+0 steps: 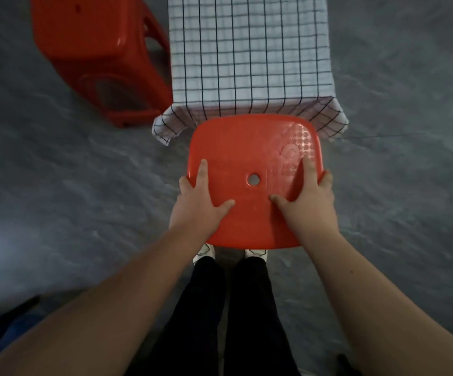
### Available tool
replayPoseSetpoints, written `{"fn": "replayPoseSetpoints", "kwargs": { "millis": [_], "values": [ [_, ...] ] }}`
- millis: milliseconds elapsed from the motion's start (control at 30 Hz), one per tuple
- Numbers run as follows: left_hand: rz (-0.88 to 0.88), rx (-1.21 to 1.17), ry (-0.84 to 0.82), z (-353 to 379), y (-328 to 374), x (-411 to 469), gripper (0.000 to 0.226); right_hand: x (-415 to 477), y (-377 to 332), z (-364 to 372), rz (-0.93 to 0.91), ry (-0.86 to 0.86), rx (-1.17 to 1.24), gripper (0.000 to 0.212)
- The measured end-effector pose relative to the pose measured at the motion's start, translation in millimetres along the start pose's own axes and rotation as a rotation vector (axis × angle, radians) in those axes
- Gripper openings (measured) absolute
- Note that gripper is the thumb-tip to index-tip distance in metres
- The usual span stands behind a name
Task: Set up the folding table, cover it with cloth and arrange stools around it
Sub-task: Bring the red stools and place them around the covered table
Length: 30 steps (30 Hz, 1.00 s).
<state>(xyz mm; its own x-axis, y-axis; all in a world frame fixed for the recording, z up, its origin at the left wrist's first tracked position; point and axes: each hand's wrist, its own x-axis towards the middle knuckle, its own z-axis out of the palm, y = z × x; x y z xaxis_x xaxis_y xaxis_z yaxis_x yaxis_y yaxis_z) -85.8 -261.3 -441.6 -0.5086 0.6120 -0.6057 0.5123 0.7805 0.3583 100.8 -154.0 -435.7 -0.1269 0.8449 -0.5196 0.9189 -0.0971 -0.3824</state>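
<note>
A small table stands ahead of me under a white cloth with a black grid [249,50], whose near edge hangs down. Directly in front of my legs is a red plastic stool [252,147] with a hole in the middle of its seat, its far edge close to the hanging cloth. My left hand [198,202] grips the seat's left edge, index finger and thumb lying on top, the other fingers curled over the rim. My right hand [309,196] grips the right edge the same way. A second red stool [98,55] stands at the table's left side.
Grey concrete floor [396,172] surrounds the table on all sides. My black trousers and white shoes [256,253] show under the held stool. A dark object with a blue patch [5,324] lies at the lower left corner.
</note>
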Motion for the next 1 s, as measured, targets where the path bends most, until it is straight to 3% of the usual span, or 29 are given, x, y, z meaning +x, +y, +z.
{"fn": "replayPoseSetpoints", "kwargs": {
  "millis": [200,600,800,1000],
  "values": [
    [-0.1,-0.063,-0.017,66,-7,39,0.106,59,42,46,-0.039,-0.081,-0.011,0.104],
    [-0.093,-0.06,0.043,126,-37,82,0.108,92,77,111,-0.059,-0.091,-0.03,0.101],
    [-0.116,0.047,-0.06,117,-31,79,0.104,97,77,89,-0.029,-0.235,-0.123,0.099],
    [0.0,0.103,-0.055,41,-2,30,0.074,48,46,11,-0.102,-0.335,-0.246,0.068]
  ]
}}
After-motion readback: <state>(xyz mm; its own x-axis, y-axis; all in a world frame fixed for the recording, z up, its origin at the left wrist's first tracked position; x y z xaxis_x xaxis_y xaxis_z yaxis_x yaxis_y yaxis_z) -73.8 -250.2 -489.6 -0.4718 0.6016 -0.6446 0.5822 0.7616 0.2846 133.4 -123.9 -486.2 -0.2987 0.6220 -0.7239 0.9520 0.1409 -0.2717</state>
